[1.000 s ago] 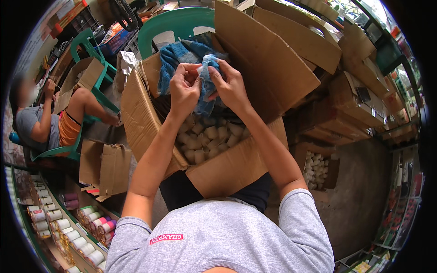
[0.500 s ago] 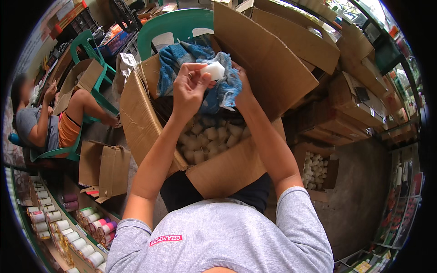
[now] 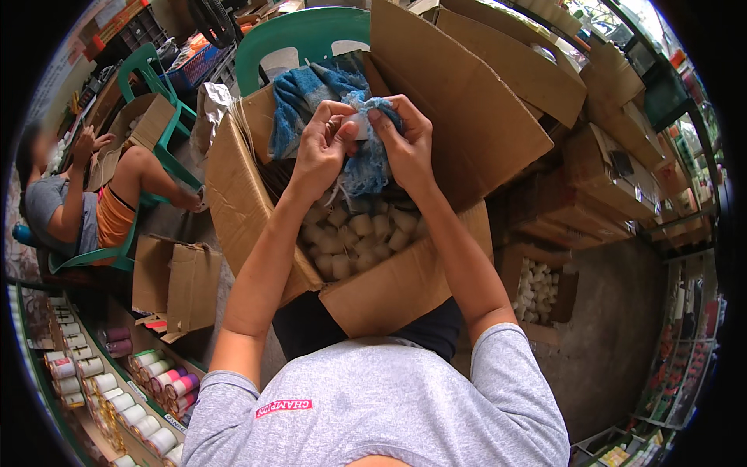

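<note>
My left hand (image 3: 317, 156) has its fingers closed around a small white candle (image 3: 357, 127), held up over the open cardboard box (image 3: 389, 292). A blue, frayed cloth (image 3: 367, 167) is pinched in my right hand (image 3: 409, 145), its thumb in front. That cloth presses against the candle and hides part of it. Below my hands, many small white candles (image 3: 362, 226), some with wicks showing, lie loose in the box. Another part of blue-and-grey cloth (image 3: 299, 97) drapes over the box's far left edge.
Behind the box stands a green plastic chair (image 3: 311, 29). To the left a co-worker (image 3: 66, 202) sits near a smaller box (image 3: 144, 117). An open carton (image 3: 187, 288) and thread-like spools (image 3: 148, 424) are at lower left. More white pieces fill a carton (image 3: 537, 288) at right.
My right hand has come round to the front and brought the cloth against the candle, which is now partly covered. The co-worker's hands have risen and moved apart.
</note>
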A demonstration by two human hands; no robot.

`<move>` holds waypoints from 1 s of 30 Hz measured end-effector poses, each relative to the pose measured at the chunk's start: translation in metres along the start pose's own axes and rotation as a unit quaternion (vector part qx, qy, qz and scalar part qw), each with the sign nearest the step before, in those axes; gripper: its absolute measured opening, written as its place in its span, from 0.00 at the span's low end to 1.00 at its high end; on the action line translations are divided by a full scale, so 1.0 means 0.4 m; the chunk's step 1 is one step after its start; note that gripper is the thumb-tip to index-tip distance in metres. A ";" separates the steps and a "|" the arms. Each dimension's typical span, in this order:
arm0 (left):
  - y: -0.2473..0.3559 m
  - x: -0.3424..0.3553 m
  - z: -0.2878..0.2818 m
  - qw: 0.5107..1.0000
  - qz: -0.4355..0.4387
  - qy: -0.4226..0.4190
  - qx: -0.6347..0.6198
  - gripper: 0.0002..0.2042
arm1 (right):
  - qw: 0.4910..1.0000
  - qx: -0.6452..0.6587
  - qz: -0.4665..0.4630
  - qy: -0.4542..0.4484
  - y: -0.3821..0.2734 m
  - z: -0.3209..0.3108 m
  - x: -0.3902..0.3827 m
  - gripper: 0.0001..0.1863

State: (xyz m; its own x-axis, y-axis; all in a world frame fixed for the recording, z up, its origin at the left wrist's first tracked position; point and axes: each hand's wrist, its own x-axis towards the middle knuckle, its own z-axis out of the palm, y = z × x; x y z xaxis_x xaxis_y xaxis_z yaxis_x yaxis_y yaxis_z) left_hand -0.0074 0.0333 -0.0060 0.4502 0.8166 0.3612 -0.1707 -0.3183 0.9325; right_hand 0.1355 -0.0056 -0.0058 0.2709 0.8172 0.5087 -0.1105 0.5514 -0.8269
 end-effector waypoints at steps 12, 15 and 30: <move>-0.015 0.006 -0.002 0.970 -0.008 -0.090 -0.226 0.16 | 0.933 0.276 0.229 -0.016 0.025 -0.060 0.016 0.07; -0.014 0.006 -0.008 0.963 -0.030 -0.089 -0.251 0.18 | 0.911 0.337 0.237 -0.028 0.000 -0.069 0.011 0.08; 0.004 0.001 -0.026 0.947 -0.078 -0.140 -0.278 0.20 | 0.959 0.214 0.175 -0.066 -0.046 -0.050 0.002 0.12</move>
State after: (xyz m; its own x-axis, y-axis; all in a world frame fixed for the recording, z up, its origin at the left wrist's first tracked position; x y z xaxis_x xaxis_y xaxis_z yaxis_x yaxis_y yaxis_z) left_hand -0.0165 0.0383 -0.0043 0.7103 0.6477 0.2757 -0.4824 0.1627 0.8607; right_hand 0.1568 -0.0184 0.0051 0.0259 0.9630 0.2681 -0.5622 0.2358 -0.7927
